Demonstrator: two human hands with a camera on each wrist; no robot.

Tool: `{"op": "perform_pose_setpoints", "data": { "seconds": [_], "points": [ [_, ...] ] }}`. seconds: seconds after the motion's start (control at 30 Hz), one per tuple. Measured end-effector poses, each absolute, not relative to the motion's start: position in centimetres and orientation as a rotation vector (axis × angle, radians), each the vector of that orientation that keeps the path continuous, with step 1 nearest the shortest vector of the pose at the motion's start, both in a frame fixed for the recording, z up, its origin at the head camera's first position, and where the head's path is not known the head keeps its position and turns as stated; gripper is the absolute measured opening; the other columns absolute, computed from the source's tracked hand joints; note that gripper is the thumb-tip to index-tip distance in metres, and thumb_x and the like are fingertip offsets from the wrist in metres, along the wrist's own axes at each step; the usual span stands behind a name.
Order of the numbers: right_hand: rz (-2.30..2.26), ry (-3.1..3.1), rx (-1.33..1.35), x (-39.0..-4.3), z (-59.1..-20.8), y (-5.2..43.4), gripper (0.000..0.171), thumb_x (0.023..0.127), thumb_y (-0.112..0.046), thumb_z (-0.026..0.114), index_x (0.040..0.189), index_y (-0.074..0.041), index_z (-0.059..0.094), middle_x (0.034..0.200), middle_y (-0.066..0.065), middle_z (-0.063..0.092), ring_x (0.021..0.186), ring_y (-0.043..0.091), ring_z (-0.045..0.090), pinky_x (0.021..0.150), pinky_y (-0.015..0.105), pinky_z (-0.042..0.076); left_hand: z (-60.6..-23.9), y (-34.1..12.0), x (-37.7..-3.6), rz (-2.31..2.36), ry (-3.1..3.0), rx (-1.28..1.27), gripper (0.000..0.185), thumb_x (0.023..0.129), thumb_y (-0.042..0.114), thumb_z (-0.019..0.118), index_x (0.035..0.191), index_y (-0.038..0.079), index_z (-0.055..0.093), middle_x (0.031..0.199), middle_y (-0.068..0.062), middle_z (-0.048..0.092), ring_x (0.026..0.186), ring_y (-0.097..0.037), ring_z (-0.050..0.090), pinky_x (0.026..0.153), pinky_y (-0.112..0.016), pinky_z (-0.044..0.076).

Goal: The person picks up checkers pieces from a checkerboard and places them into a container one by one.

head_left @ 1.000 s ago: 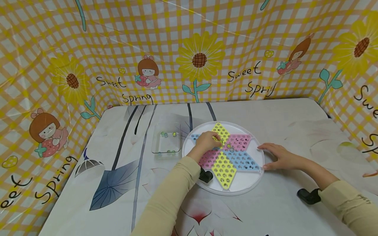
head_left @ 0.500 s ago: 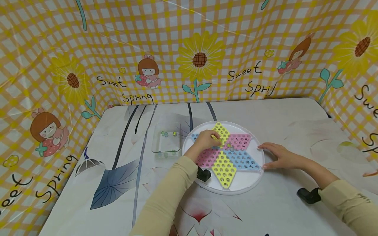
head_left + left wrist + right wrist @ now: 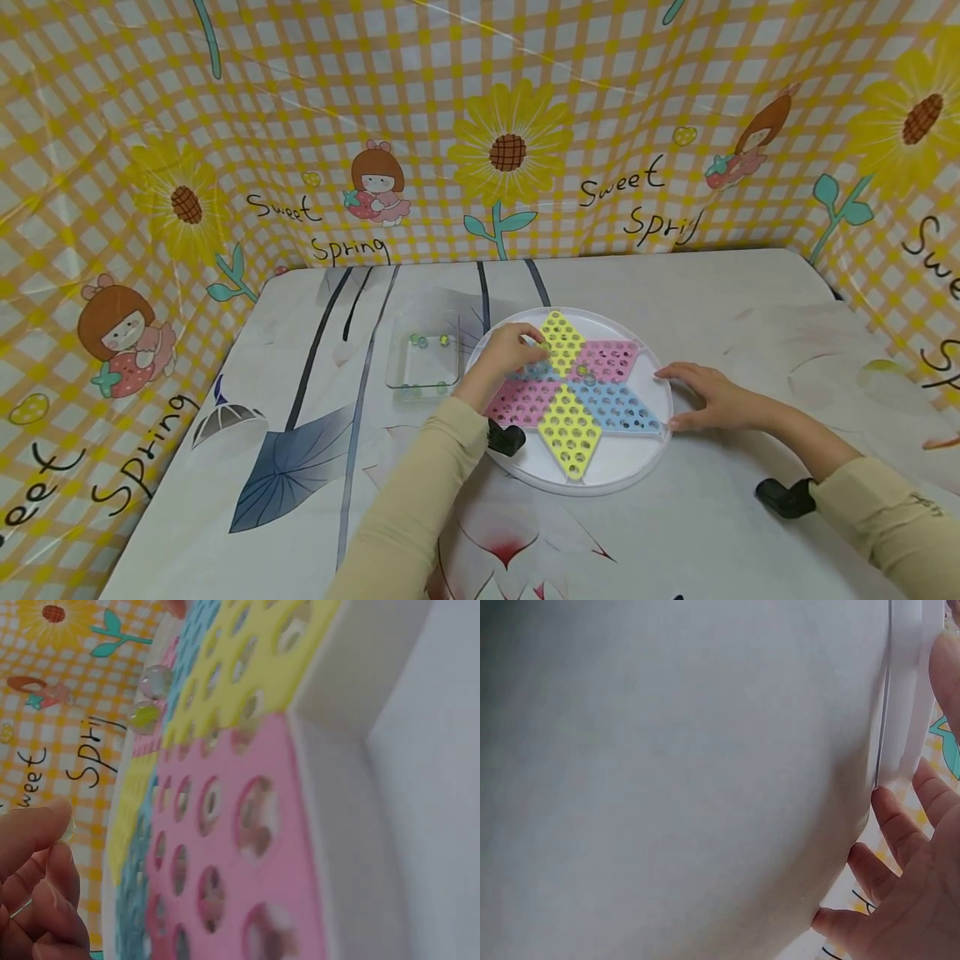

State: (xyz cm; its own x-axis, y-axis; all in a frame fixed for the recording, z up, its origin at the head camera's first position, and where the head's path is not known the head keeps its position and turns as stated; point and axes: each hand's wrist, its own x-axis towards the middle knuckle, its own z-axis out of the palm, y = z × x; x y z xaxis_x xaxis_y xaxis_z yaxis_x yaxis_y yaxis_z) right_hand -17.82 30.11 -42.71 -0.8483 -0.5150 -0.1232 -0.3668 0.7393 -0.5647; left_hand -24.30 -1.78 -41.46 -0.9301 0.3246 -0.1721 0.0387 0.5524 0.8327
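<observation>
A round white Chinese checkers board (image 3: 617, 454) with a yellow, pink and blue star of holes lies on the table. Over its left part, my left hand (image 3: 508, 354) pinches a clear marble (image 3: 70, 829) between thumb and finger. Two marbles sit near the star's centre: one with yellow-green inside (image 3: 144, 718) and a paler clear one (image 3: 156, 681). At the board's right edge my right hand (image 3: 716, 400) rests with spread fingers, its thumb and fingertips at the rim (image 3: 909, 690). How the pinched marble's far side looks is hidden by the fingers.
Left of the board stands a clear plastic box (image 3: 422, 383) with several marbles in it. Black wrist mounts (image 3: 784, 498) hang below both sleeves. A checked cloth (image 3: 450, 125) rises behind the table.
My left hand has drawn back leftward from the board's centre, the marble pinched in its fingers, baring more of the star. The right hand has stayed at the rim.
</observation>
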Motion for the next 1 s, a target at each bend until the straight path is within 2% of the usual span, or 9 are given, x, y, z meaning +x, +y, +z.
{"op": "perform_pose_setpoints", "data": {
  "seconds": [0.37,0.5,0.6,0.7,0.8,1.0],
  "points": [
    [-0.778,2.677,-0.704,-17.9,-42.9,30.1,0.068,0.072,-0.030,0.075,0.125,0.001,0.043,0.130,0.034,0.035,0.117,0.053,0.028,0.088,0.071,0.024,-39.4,-3.5,-24.2,1.385,2.475,0.252,0.024,0.084,0.022,0.067,0.104,0.009,0.062,0.074,-0.006,0.060,0.052,-0.020,0.050,0.060,-0.037,0.049],
    [-0.779,2.675,-0.706,-17.9,-42.9,30.2,0.069,0.072,-0.029,0.075,0.125,0.001,0.043,0.129,0.034,0.035,0.117,0.053,0.028,0.088,0.071,0.024,-38.7,-4.1,-24.3,1.416,2.434,0.237,0.026,0.085,0.022,0.066,0.107,0.010,0.062,0.085,-0.014,0.064,0.054,-0.022,0.049,0.064,-0.042,0.048],
    [-0.786,2.677,-0.726,-17.9,-43.0,30.2,0.068,0.072,-0.028,0.075,0.124,0.002,0.043,0.129,0.034,0.036,0.117,0.053,0.029,0.087,0.071,0.024,-38.3,-4.7,-24.5,1.450,2.394,0.214,0.028,0.085,0.022,0.065,0.109,0.009,0.061,0.093,-0.019,0.064,0.051,-0.020,0.046,0.062,-0.040,0.046],
    [-0.797,2.677,-0.743,-17.9,-42.9,30.2,0.068,0.072,-0.027,0.075,0.124,0.002,0.043,0.128,0.034,0.037,0.117,0.053,0.030,0.087,0.070,0.025,-38.2,-5.4,-24.8,1.482,2.387,0.196,0.027,0.085,0.022,0.065,0.109,0.008,0.061,0.087,-0.016,0.063,0.047,-0.015,0.041,0.055,-0.034,0.041],
    [-0.802,2.675,-0.747,-17.9,-42.9,30.2,0.068,0.072,-0.027,0.075,0.124,0.002,0.043,0.128,0.034,0.037,0.117,0.053,0.030,0.087,0.070,0.025,-38.1,-6.1,-25.1,1.510,2.399,0.190,0.026,0.086,0.021,0.065,0.107,0.008,0.060,0.078,-0.009,0.060,0.046,-0.013,0.040,0.054,-0.032,0.039],
    [-0.794,2.668,-0.723,-18.0,-43.0,30.2,0.068,0.072,-0.028,0.075,0.125,0.001,0.043,0.129,0.034,0.035,0.117,0.053,0.028,0.087,0.071,0.024,-37.8,-7.4,-25.2,1.540,2.419,0.131,0.025,0.085,0.021,0.065,0.106,0.009,0.060,0.076,-0.010,0.059,0.050,-0.017,0.040,0.058,-0.038,0.040]
  ]
}}
